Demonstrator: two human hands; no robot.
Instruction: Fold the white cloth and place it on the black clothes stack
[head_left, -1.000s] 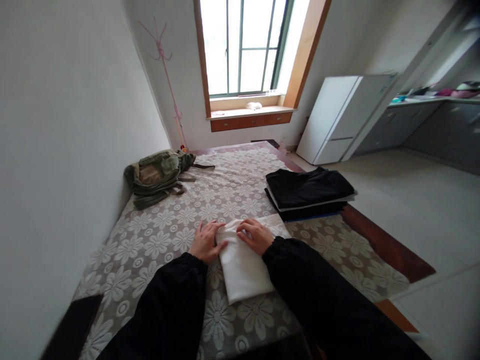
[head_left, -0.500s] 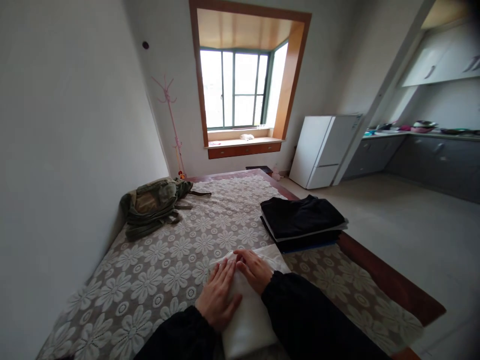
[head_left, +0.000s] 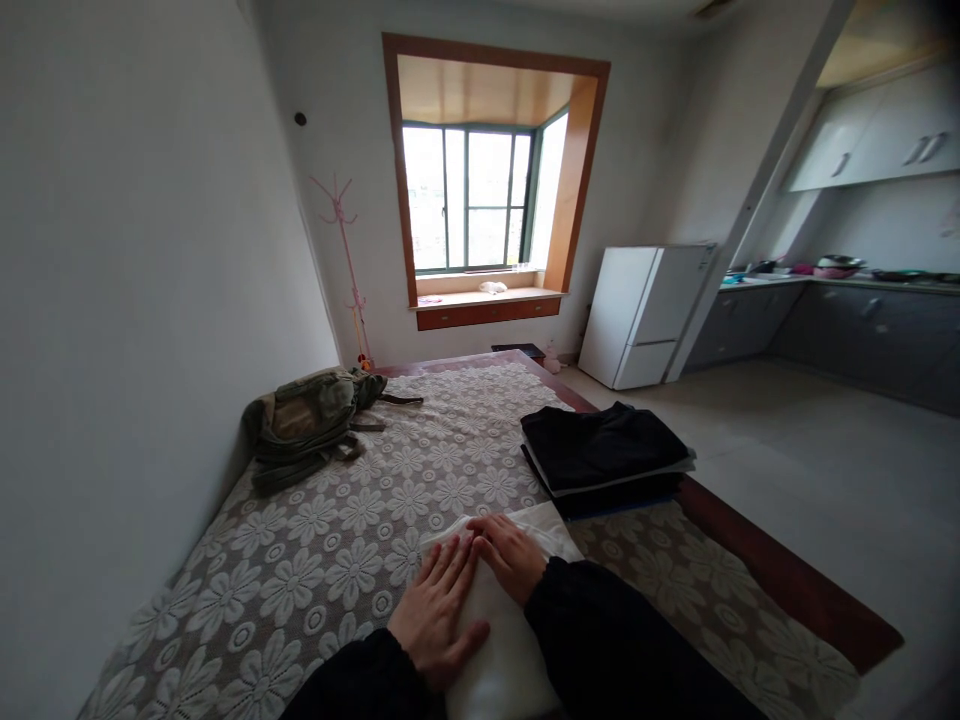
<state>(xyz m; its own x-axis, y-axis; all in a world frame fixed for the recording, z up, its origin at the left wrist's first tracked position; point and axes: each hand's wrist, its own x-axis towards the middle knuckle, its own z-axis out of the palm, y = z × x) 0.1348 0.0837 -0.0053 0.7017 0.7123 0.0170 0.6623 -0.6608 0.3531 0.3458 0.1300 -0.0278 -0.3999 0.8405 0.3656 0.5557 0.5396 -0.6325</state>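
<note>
1. Left hand (head_left: pixel 439 612) lies flat, fingers spread, palm down on the white folded cloth (head_left: pixel 501 640) – open, not gripping, just pressing

2. Right hand (head_left: pixel 514 556) also on the cloth, near its far end, fingers slightly curled and resting on top; open too, nothing pinched as far as I can see

3. Change vs 1 s ago: left hand was at the cloth's left edge w/ fingers curled round the fold; now it's moved up onto the top face, flat, same as at 0.5 s ago. Right hand barely shifted

4. Head cam has tilted up since then – more window (head_left: pixel 466 200) and ceiling in view, cloth now at the bottom edge of frame, near end partly cut off by the black sleeves (head_left: pixel 600 650)

5. Reading of it: edge-tucking looks finished and the hands are smoothing/flattening the fold, so the cloth looks folded & nearly done – judgement only

6. Where the cloth is: on the bed (head_left: pixel 360 520) w/ flower-pattern cover, right in front of the person, near side, lying flat

7. Around it: stack of folded dark clothes (head_left: pixel 604 455) further off to the right, close to the cloth's far corner but apart from it; green backpack (head_left: pixel 307 425) well apart at far left by the wall

8. Bkgd: white fridge (head_left: pixel 645 315), pink coat stand (head_left: pixel 346 260) in the corner, kitchen counter (head_left: pixel 840 300) far right – no other people seen
</note>
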